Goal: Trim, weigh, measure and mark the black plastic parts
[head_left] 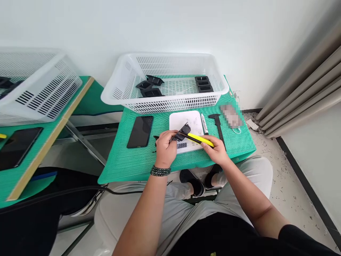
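My left hand [166,146] is closed around a black plastic part [183,131], held above a white digital scale [182,119]. In my right hand [216,150] is a yellow and black utility knife [200,139], its front end against the black part. Whether the blade is out I cannot make out. Dark specks lie on the scale's plate, and its display [182,145] is lit. Right of the scale are a white marker [204,123] with a black cap and a dark caliper [218,128].
A white plastic basket [170,105] at the back holds several black frame-like parts [204,84]. A black phone [140,131] lies left of the scale on the green-covered table [125,161]. A blurred-out item [231,116] lies right. Another table [53,137] with a basket stands left.
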Demonstrator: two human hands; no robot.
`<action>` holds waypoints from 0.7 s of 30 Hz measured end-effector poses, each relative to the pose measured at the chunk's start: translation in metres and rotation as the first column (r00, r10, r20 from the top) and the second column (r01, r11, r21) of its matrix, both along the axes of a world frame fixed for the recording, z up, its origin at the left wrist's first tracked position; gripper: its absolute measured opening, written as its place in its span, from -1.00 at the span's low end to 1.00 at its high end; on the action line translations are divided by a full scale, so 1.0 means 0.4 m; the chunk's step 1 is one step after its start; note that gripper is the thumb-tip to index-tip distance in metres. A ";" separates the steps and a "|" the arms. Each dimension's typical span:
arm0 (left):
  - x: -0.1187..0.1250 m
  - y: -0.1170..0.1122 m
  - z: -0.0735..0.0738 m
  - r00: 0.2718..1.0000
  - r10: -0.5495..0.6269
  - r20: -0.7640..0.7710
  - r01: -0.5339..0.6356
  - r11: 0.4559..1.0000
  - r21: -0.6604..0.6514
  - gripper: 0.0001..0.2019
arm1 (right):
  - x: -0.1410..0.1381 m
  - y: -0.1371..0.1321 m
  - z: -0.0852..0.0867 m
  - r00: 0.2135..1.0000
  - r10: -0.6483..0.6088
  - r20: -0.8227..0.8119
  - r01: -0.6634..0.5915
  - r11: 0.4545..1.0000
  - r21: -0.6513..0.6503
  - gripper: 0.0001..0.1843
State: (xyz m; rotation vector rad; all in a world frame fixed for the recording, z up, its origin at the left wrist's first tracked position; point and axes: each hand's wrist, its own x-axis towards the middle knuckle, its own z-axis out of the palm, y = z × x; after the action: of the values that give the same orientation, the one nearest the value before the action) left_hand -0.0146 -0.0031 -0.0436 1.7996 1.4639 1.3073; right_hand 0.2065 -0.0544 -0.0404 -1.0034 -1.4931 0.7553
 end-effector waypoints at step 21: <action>0.002 -0.011 0.013 1.000 -0.026 0.003 0.026 0.999 -0.045 -0.70 | -0.002 0.005 -0.004 0.996 -0.075 -0.040 0.072 0.995 -0.073 -0.67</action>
State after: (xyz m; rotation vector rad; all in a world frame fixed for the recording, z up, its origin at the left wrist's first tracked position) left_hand -0.0140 -0.0075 -0.0385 1.7826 1.4522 1.2536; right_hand 0.2055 -0.0524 -0.0421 -1.0839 -1.3933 0.7766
